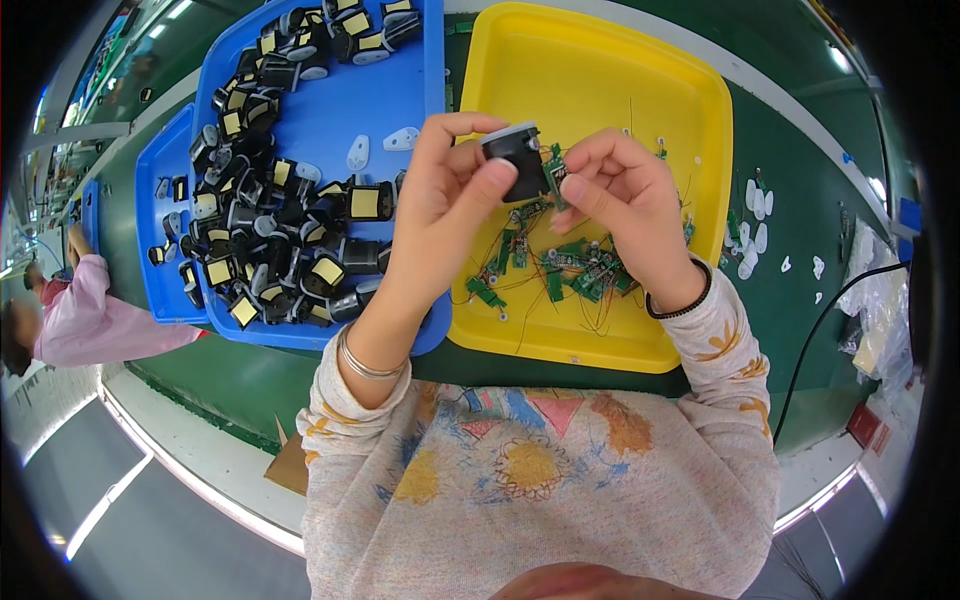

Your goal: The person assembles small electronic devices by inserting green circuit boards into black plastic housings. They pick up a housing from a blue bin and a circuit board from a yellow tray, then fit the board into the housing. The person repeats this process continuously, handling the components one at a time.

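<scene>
Pinching, left hand (448,185): thumb and fingers clamped on black housing (514,172), up over the left part of yellow tray (580,60).
Pinching, right hand (630,195): thumb and fingers closed on green circuit board (556,172), right beside the housing; joined or just close, can't tell.
Housing risk: smooth-looking, no support seen under it; could twist or drop if pushed from the right.
Board risk: small, thumb on its face; could crack or get parts rubbed if forced in crooked.
Wire risk: thin wires (631,115) loose in tray; could tangle, and lifting one board from the board pile (590,268) might drag others.
Wrist risk: black band (683,297) above yellow tray's edge, might snag a wire.
Blue tray (350,95): housing heap (250,205) by left forearm; a bump could topple pieces.
Bench (800,185): white plates (748,235) scattered loose at right; a sweeping elbow could scatter them.
</scene>
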A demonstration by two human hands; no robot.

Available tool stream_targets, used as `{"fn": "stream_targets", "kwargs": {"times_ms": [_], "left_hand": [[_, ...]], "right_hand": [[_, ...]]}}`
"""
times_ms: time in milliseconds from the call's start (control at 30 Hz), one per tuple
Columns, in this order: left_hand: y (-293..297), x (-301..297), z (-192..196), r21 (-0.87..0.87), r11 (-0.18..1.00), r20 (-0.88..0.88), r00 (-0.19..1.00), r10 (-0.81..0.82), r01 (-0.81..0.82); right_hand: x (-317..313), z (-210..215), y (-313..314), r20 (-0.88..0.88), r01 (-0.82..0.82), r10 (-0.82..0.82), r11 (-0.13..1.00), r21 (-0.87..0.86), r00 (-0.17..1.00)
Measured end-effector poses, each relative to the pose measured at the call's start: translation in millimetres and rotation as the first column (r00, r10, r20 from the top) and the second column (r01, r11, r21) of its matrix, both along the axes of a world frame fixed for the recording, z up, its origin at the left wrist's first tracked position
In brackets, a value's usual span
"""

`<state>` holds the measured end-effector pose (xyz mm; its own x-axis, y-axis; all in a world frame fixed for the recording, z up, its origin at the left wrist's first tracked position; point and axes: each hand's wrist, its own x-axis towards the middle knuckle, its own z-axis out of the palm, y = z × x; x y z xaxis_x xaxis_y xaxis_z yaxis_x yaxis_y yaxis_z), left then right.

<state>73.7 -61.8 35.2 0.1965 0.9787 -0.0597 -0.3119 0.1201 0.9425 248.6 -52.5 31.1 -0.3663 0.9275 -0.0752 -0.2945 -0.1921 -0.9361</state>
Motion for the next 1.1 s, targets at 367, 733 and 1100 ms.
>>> {"fn": "stream_targets", "kwargs": {"times_ms": [367, 733, 1100], "left_hand": [[-4, 7, -15, 0.137, 0.99, -0.185, 0.982, 0.02, 0.006], [-3, 1, -15, 0.345, 0.935, -0.471, 0.877, 0.099, 0.08], [-3, 6, -10, 0.187, 0.977, -0.143, 0.987, -0.073, 0.099]], "right_hand": [[1, -1, 1, -0.089, -0.044, 0.039, 0.997, -0.056, 0.995], [5, 2, 5, 0.045, -0.167, 0.175, 0.977, -0.134, 0.984], [-6, 3, -7, 0.517, -0.099, -0.363, 0.739, 0.666, 0.775]]}}
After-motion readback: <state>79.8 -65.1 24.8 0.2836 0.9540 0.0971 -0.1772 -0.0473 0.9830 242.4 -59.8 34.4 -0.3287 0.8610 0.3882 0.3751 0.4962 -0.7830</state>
